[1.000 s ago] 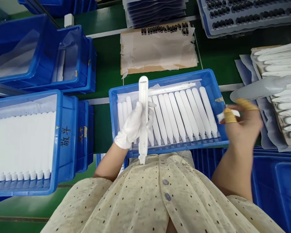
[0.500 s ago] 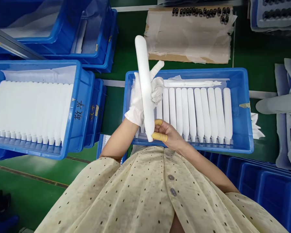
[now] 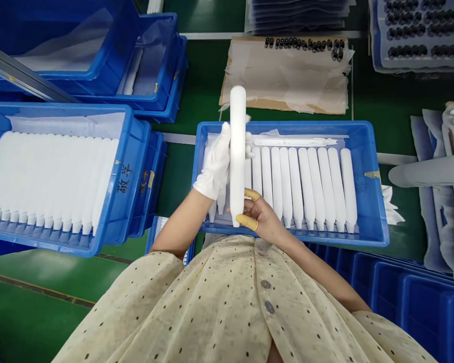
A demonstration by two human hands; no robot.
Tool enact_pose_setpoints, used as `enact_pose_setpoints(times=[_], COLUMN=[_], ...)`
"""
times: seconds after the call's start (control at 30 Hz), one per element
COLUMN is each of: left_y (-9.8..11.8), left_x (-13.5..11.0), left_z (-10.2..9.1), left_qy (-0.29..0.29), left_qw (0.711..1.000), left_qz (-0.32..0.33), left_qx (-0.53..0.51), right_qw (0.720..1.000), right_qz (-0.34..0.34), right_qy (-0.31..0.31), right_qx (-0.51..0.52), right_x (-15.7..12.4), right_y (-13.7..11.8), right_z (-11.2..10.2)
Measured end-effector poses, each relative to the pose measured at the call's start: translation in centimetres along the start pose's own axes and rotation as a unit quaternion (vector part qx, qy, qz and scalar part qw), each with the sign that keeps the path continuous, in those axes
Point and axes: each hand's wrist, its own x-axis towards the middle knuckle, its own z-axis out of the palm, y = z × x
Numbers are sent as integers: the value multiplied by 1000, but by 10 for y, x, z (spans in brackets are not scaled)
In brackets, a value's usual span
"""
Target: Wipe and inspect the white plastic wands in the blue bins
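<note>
A long white part [image 3: 237,156], smooth with a rounded top and a narrow tip at the bottom, stands almost upright before me. My left hand [image 3: 216,166], in a white glove, is closed around its middle, with fingertips showing past the right side. Yellow finger cots cover two fingertips of my right hand [image 3: 263,214], which pinches the part near its lower tip. Behind and below both hands is a blue bin [image 3: 374,212]. Inside it lies a row of similar white parts [image 3: 295,186], with another one [image 3: 295,142] crosswise along the far wall.
Left of me, another blue bin [image 3: 113,201] holds a tight row of white parts. Beyond the near bin lies a paper-covered board [image 3: 283,75] with small black pieces. A tray [image 3: 419,60] of black pieces is at upper right. A pale rounded object [image 3: 431,171] juts in at right.
The white part has turned from leaning left to nearly upright, and its top is lower in view. My left fingers, partly spread before, are now closer around it. The view has shifted slightly.
</note>
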Motion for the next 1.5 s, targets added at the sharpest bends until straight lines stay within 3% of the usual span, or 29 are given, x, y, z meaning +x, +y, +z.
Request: enact_pose_setpoints(times=[0.07, 0.13, 0.2, 0.27, 0.43, 0.6, 0.7, 0.77, 0.87, 0.97, 1.03, 1.13, 1.2, 1.37, 1.5], left_y=[-13, -26, -39, -52, -73, -68, -69, -73, -81, -85, -85, -85, -85, -87, -87], left_x=[17, 33, 43, 48, 63, 83, 70, 54, 35, 30, 32, 32, 31, 34, 36], left_z=[-28, -61, -89, -105, -106, -99, -94, -90, -87, -85, -83, -80, -80, -93, -88], left_qy=[63, 115, 124, 91, -7, -72, -81, -86, -120, -142, -148, -149, -145, -142, -77], left_qw=[995, 983, 970, 953, 870, 709, 642, 616, 618, 627, 629, 634, 647, 722, 806], left_qz=[36, 19, 2, 14, 63, 28, 36, 48, 65, 59, 46, 29, 25, 26, 57], left_qx=[66, 143, 210, 290, 490, 701, 761, 781, 775, 764, 762, 758, 748, 676, 584], right_qw=[999, 995, 988, 980, 969, 956, 948, 940, 912, 878, 870, 836, 814, 765, 771], right_qz=[23, 66, 120, 152, 155, 176, 196, 196, 163, 135, 103, -19, -56, -17, -22], right_qy=[25, 53, 60, 63, 48, 28, 33, 24, -12, -50, -9, 139, 160, 146, 182], right_qx=[-17, -48, -79, -111, -189, -234, -247, -279, -377, -457, -482, -530, -556, -627, -610], right_x=[-4, -8, -11, -9, 16, 34, 34, 30, 23, 30, 50, 97, 128, 169, 169], right_y=[5, 13, 22, 31, 43, 49, 56, 57, 44, 14, -7, -24, -23, -6, -20], right_z=[-2, -5, -8, -11, -15, -9, -5, -3, -6, -23, -44, -80, -99, -107, -100])
